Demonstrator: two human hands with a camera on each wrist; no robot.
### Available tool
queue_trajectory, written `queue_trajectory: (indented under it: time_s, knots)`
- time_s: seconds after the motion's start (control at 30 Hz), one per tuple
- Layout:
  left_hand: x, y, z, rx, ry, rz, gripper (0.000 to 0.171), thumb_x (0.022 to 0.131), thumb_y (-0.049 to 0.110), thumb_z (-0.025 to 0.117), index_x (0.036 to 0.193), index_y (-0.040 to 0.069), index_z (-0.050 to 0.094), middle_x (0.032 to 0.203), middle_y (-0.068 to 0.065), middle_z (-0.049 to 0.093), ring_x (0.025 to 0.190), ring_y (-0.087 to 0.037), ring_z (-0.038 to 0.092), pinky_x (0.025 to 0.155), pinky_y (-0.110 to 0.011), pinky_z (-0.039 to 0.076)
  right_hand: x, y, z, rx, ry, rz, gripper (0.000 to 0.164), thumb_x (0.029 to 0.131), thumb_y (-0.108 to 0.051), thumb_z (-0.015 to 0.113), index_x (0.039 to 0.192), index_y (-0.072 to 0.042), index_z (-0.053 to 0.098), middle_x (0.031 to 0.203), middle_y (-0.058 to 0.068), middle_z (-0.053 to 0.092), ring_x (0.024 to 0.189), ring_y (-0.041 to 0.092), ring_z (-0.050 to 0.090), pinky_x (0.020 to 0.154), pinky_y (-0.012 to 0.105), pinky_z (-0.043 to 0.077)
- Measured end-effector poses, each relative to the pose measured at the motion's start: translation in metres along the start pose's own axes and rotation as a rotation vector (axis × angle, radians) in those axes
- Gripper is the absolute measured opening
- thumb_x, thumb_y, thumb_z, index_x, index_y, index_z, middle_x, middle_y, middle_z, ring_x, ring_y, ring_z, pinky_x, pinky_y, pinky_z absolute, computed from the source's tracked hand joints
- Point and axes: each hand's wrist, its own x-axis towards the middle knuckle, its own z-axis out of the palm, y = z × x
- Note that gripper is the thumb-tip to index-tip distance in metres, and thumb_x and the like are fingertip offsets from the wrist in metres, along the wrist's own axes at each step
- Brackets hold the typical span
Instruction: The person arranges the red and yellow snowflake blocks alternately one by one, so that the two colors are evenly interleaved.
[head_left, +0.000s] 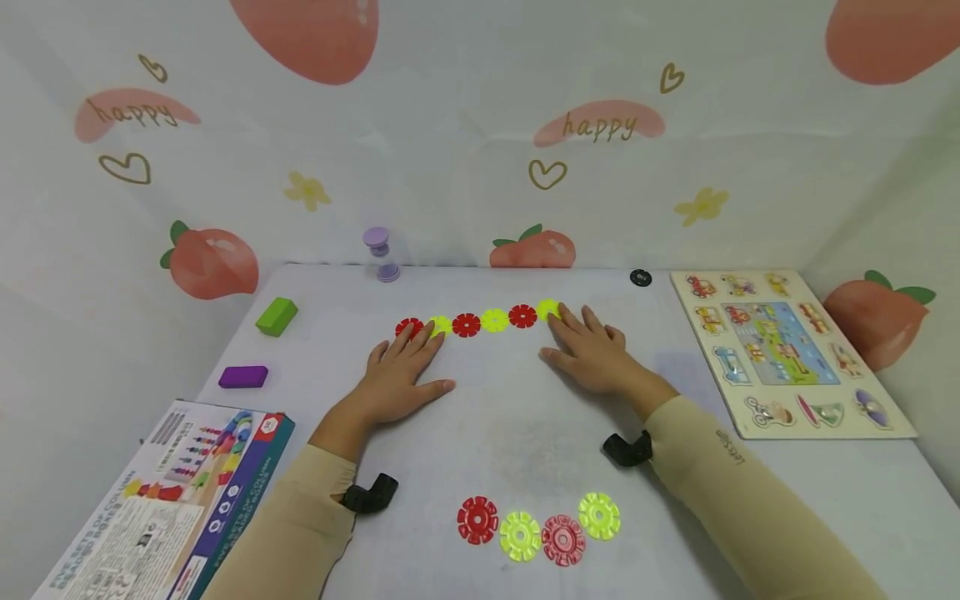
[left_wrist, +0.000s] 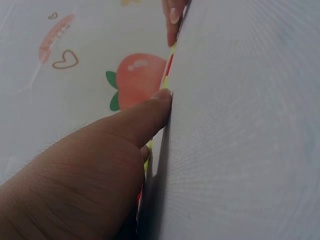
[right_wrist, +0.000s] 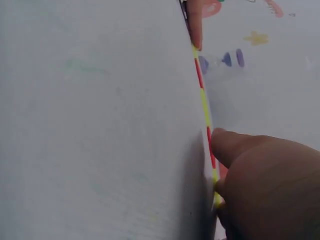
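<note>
Across the far part of the table runs a row of flat notched discs, alternating red and yellow-green. My left hand (head_left: 397,379) lies palm down at the row's left end, fingers spread. Its fingertips rest on the leftmost red disc (head_left: 408,325) and the yellow-green disc (head_left: 439,323) beside it. At the right end, the extended fingers of my right hand (head_left: 596,354) touch the last yellow-green disc (head_left: 548,309). Between the hands, a red disc (head_left: 466,325), a yellow-green disc (head_left: 494,320) and another red disc (head_left: 522,316) lie uncovered. Both wrist views show the row edge-on, flat against the table.
Nearer me, several more discs form a short curve, with a red disc (head_left: 477,533) at its left. A green block (head_left: 277,317), purple block (head_left: 243,377) and printed box (head_left: 180,492) stand left. A purple sand timer (head_left: 379,250) is behind; a puzzle board (head_left: 780,408) lies right.
</note>
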Motion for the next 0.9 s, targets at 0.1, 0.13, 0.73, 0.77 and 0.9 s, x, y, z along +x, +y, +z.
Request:
queue_trajectory:
  time_s: [0.1, 0.13, 0.73, 0.77, 0.9]
  knots:
    - [0.0, 0.0, 0.0, -0.003, -0.001, 0.002, 0.087, 0.085, 0.073, 0.043, 0.154, 0.026, 0.021, 0.16, 0.003, 0.005, 0.144, -0.027, -0.003, 0.107, -0.061, -0.001, -0.003, 0.0, 0.002, -0.005, 0.004, -0.006, 0.079, 0.091, -0.068, 0.037, 0.155, -0.026, 0.017, 0.16, -0.001, 0.002, 0.143, 0.033, -0.005, 0.102, 0.065, 0.006]
    - [-0.001, 0.0, 0.0, -0.002, -0.001, 0.003, 0.087, 0.085, 0.073, 0.043, 0.154, 0.026, 0.02, 0.16, 0.003, 0.005, 0.144, -0.027, -0.004, 0.106, -0.061, -0.001, -0.005, -0.001, 0.003, -0.009, 0.004, -0.007, 0.079, 0.091, -0.068, 0.037, 0.155, -0.026, 0.017, 0.16, -0.001, 0.002, 0.143, 0.033, -0.005, 0.102, 0.065, 0.006]
    - [0.0, 0.0, -0.001, 0.009, 0.0, -0.007, 0.086, 0.085, 0.073, 0.043, 0.154, 0.028, 0.019, 0.16, 0.004, 0.004, 0.144, -0.027, -0.004, 0.107, -0.06, -0.001, -0.009, -0.018, 0.004, -0.004, 0.021, 0.076, 0.082, 0.09, -0.071, 0.033, 0.155, -0.024, 0.015, 0.16, 0.002, 0.002, 0.142, 0.037, -0.005, 0.1, 0.07, 0.003]
    - [0.0, 0.0, -0.001, 0.008, 0.0, -0.007, 0.086, 0.085, 0.073, 0.043, 0.154, 0.028, 0.019, 0.16, 0.004, 0.004, 0.144, -0.027, -0.004, 0.107, -0.06, -0.001, -0.01, -0.019, 0.003, 0.007, 0.024, 0.076, 0.082, 0.09, -0.071, 0.032, 0.155, -0.024, 0.015, 0.16, 0.002, 0.003, 0.142, 0.037, -0.005, 0.1, 0.07, 0.004]
    - [0.0, 0.001, -0.001, 0.0, -0.004, -0.004, 0.086, 0.085, 0.073, 0.043, 0.154, 0.027, 0.019, 0.16, 0.004, 0.004, 0.144, -0.027, -0.004, 0.107, -0.06, -0.001, -0.017, -0.023, -0.003, 0.122, 0.082, 0.042, 0.08, 0.092, -0.068, 0.035, 0.155, -0.023, 0.016, 0.16, 0.004, 0.006, 0.142, 0.038, 0.002, 0.097, 0.071, 0.009]
